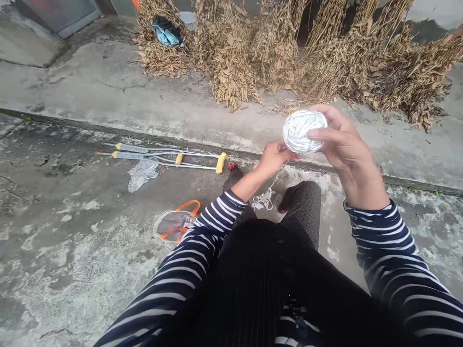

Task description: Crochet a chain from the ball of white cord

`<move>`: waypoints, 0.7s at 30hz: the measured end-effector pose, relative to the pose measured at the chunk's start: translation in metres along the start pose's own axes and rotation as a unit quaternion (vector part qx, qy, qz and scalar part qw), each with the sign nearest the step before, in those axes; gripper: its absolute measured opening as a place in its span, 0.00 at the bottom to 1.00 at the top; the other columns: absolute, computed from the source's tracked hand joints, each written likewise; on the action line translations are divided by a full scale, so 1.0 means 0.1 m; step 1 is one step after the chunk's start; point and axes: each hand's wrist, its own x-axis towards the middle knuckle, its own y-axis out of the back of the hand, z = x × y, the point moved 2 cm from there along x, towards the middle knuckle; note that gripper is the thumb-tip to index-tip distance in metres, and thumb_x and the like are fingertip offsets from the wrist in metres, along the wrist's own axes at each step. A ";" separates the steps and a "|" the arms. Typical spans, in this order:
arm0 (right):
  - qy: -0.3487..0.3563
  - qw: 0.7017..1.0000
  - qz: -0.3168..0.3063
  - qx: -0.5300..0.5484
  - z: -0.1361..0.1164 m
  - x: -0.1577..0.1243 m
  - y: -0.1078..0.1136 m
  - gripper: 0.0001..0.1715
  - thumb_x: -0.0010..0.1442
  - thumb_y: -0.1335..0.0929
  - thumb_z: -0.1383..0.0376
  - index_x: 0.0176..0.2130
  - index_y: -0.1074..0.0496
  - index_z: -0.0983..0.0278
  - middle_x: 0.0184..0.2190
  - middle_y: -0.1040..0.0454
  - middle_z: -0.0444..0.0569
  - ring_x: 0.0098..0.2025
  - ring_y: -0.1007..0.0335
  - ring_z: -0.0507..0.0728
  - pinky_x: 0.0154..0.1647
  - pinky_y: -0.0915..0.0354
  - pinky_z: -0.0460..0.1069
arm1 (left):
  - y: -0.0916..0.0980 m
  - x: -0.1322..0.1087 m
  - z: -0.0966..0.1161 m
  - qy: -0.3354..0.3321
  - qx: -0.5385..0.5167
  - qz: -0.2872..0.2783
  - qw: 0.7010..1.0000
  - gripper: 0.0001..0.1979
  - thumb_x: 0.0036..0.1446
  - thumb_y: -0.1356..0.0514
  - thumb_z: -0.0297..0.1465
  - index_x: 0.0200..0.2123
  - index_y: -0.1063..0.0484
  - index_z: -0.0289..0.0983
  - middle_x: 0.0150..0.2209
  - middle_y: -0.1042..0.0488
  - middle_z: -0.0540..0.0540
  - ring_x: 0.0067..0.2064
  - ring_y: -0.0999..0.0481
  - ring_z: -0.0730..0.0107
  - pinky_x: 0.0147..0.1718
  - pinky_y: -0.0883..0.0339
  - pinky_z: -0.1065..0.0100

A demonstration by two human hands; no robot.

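Observation:
A ball of white string [304, 131] is held up in front of me, above my knees. My right hand [342, 140] wraps over its top and right side, fingers curled around it. My left hand [275, 158] meets the ball's lower left edge, its fingers pinched close against the winding. A thin strand falls from near that hand to a loose tangle of white string [265, 199] on the ground between my feet. The ball's far side is hidden.
Behind a low concrete ledge [202, 137] lie bundles of dried plant stalks [231, 58]. A pair of metal crutches [162, 158] and a crumpled plastic bag [142, 174] lie on the concrete to my left. An orange-handled bag [175, 225] sits near my left knee.

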 end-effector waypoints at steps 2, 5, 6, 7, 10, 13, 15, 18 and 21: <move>0.010 1.000 0.022 0.008 -0.03 0.03 0.05 0.37 0.42 0.17 0.60 0.49 0.29 0.57 0.46 0.23 0.46 0.48 0.27 0.60 0.37 0.26 0.52 | -0.08 -0.14 -0.07 0.046 -0.019 -0.002 0.999 0.16 0.64 0.34 0.40 0.34 0.23 0.32 0.30 0.20 0.45 0.31 0.21 0.73 0.34 0.23 0.70; 0.023 0.997 0.077 0.011 -0.04 0.11 0.17 0.35 0.42 0.16 0.61 0.46 0.30 0.55 0.46 0.23 0.46 0.48 0.30 0.60 0.38 0.26 0.55 | -0.07 -0.36 -0.20 0.106 -0.044 -0.022 0.993 0.20 0.64 0.33 0.44 0.32 0.25 0.31 0.27 0.22 0.47 0.27 0.23 0.76 0.29 0.26 0.73; 0.025 0.995 0.101 0.006 -0.02 0.14 0.21 0.34 0.42 0.16 0.62 0.45 0.31 0.54 0.46 0.24 0.46 0.47 0.31 0.60 0.37 0.26 0.55 | -0.04 -0.42 -0.22 0.126 -0.049 -0.038 0.990 0.21 0.63 0.33 0.45 0.32 0.25 0.31 0.27 0.23 0.47 0.27 0.23 0.76 0.28 0.26 0.73; 0.026 0.991 0.128 0.000 0.00 0.18 0.25 0.34 0.41 0.17 0.63 0.44 0.31 0.54 0.44 0.24 0.45 0.45 0.31 0.59 0.34 0.28 0.54 | -0.01 -0.48 -0.24 0.145 -0.051 -0.059 0.986 0.22 0.63 0.32 0.46 0.31 0.25 0.31 0.27 0.23 0.46 0.26 0.23 0.75 0.28 0.26 0.72; 0.025 0.982 0.187 -0.011 0.08 0.25 0.32 0.38 0.34 0.17 0.65 0.42 0.33 0.56 0.39 0.26 0.44 0.38 0.33 0.55 0.27 0.34 0.49 | 0.13 -0.60 -0.23 0.190 -0.053 -0.119 0.973 0.23 0.62 0.31 0.47 0.32 0.26 0.31 0.27 0.21 0.44 0.27 0.22 0.74 0.28 0.26 0.71; 0.040 0.982 0.183 -0.022 0.14 0.26 0.32 0.41 0.32 0.16 0.64 0.43 0.34 0.58 0.39 0.27 0.45 0.38 0.33 0.55 0.25 0.35 0.48 | 0.31 -0.62 -0.23 0.211 -0.055 -0.127 0.968 0.22 0.62 0.31 0.46 0.34 0.26 0.31 0.29 0.21 0.44 0.26 0.22 0.74 0.26 0.28 0.72; 0.078 0.982 0.161 -0.052 0.15 0.25 0.31 0.39 0.36 0.16 0.62 0.44 0.34 0.57 0.42 0.27 0.47 0.43 0.32 0.58 0.30 0.32 0.50 | 0.40 -0.62 -0.25 0.222 -0.046 -0.114 0.967 0.21 0.62 0.31 0.45 0.34 0.25 0.30 0.29 0.20 0.44 0.25 0.22 0.75 0.24 0.29 0.73; 0.167 0.965 0.152 -0.133 0.20 0.26 0.33 0.36 0.43 0.16 0.58 0.46 0.33 0.56 0.49 0.28 0.49 0.52 0.33 0.62 0.45 0.26 0.57 | 0.44 -0.64 -0.24 0.240 -0.028 -0.123 0.963 0.21 0.62 0.31 0.45 0.34 0.25 0.30 0.29 0.20 0.43 0.26 0.21 0.74 0.24 0.29 0.73; 0.243 0.924 0.178 -0.235 0.37 0.32 0.37 0.37 0.43 0.16 0.54 0.47 0.31 0.57 0.51 0.29 0.52 0.55 0.33 0.65 0.57 0.30 0.65 | 0.36 -0.68 -0.08 0.238 -0.034 -0.166 0.956 0.23 0.60 0.30 0.47 0.34 0.24 0.30 0.30 0.19 0.42 0.28 0.20 0.72 0.25 0.28 0.72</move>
